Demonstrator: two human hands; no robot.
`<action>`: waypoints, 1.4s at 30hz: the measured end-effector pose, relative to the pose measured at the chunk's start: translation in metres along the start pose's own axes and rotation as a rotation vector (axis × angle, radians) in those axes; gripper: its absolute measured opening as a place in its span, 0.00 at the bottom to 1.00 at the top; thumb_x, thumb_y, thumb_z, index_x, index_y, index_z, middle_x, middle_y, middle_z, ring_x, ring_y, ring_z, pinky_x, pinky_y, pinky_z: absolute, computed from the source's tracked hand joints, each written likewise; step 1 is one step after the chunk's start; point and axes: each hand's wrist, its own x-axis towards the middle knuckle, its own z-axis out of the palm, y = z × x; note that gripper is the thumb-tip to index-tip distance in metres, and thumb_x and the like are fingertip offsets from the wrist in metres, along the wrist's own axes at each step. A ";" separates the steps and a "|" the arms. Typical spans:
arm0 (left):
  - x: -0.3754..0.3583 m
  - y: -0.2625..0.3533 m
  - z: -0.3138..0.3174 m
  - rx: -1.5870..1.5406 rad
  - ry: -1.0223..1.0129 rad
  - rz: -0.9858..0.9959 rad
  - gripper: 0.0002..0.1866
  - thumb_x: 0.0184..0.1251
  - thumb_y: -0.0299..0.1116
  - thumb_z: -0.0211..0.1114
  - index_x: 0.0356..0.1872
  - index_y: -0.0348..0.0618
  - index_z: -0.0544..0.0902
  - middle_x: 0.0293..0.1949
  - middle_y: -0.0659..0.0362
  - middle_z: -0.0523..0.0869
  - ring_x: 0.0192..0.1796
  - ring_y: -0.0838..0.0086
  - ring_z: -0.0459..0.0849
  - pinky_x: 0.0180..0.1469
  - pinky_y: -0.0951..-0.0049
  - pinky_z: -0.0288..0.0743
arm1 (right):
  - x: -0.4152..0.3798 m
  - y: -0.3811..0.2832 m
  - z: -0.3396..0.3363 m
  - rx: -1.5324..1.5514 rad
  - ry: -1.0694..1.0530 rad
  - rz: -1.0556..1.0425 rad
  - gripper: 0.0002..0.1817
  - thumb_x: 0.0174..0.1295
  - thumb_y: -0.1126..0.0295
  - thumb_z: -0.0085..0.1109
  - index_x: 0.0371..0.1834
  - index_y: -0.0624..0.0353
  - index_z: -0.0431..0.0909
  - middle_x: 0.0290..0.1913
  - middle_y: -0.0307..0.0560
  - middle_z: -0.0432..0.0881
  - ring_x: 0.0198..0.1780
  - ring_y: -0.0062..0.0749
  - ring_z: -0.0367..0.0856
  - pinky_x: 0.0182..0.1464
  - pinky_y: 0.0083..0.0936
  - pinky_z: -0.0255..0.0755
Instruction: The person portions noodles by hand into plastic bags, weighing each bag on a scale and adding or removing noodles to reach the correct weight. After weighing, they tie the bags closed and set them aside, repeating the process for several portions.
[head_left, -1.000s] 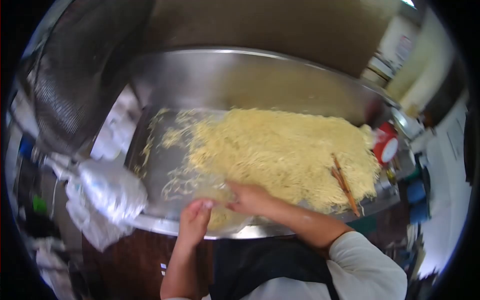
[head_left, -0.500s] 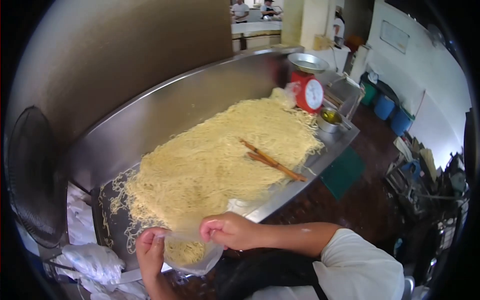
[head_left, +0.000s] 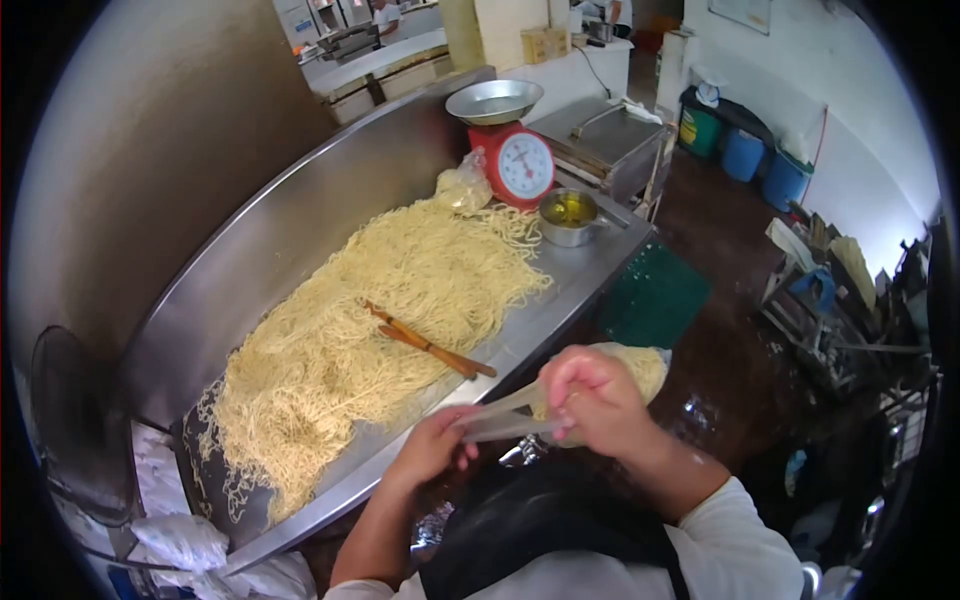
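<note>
My left hand [head_left: 437,446] pinches the stretched, see-through mouth of a plastic bag [head_left: 648,368]. The same bag is gripped at its neck by my right hand [head_left: 598,402], fingers closed. Noodles fill the bag, which swings out beyond my right hand, partly hidden behind it. To the left of my hands, a wide heap of pale yellow noodles [head_left: 330,330] covers much of the steel table [head_left: 385,430]. Two crossed wooden sticks [head_left: 428,345] rest on the heap's near side.
A red dial scale [head_left: 520,165] with a metal pan stands at the far end, beside a knotted bag [head_left: 464,188] and a metal pot [head_left: 568,218] of yellow liquid. A fan [head_left: 80,430] is at left. Blue bins [head_left: 742,156] line the wall. People stand far back.
Both hands have moved right, away from the heap. The bag, earlier held wide at the mouth, is now swung out to the right with its mouth drawn long between my hands. The view has turned right.
</note>
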 end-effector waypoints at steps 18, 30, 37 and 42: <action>0.150 0.314 -0.066 -0.175 0.276 1.035 0.05 0.65 0.25 0.50 0.34 0.39 0.76 0.28 0.58 0.81 0.27 0.77 0.80 0.30 0.77 0.76 | 0.178 -0.135 -0.159 -0.101 0.148 -0.422 0.07 0.64 0.72 0.55 0.30 0.56 0.67 0.18 0.37 0.67 0.12 0.17 0.64 0.14 0.19 0.68; 0.282 0.519 -0.134 0.008 0.674 0.895 0.06 0.70 0.28 0.52 0.41 0.45 0.78 0.29 0.63 0.81 0.26 0.81 0.79 0.30 0.81 0.76 | 0.453 -0.205 -0.285 -0.356 0.088 -0.486 0.13 0.68 0.65 0.49 0.48 0.61 0.75 0.22 0.39 0.75 0.22 0.25 0.75 0.26 0.23 0.74; 0.376 0.533 -0.156 0.059 0.817 0.664 0.08 0.70 0.28 0.50 0.38 0.50 0.79 0.27 0.66 0.81 0.24 0.82 0.79 0.27 0.80 0.76 | 0.536 -0.169 -0.337 -0.320 0.047 -0.298 0.05 0.62 0.73 0.48 0.38 0.55 0.75 0.19 0.32 0.70 0.19 0.19 0.71 0.27 0.20 0.71; 0.409 0.511 -0.154 0.123 0.818 0.525 0.11 0.70 0.29 0.51 0.48 0.50 0.79 0.28 0.67 0.81 0.25 0.84 0.79 0.28 0.81 0.75 | 0.553 -0.125 -0.374 -0.385 -0.001 -0.204 0.07 0.63 0.73 0.47 0.39 0.57 0.75 0.21 0.35 0.73 0.20 0.19 0.71 0.26 0.19 0.70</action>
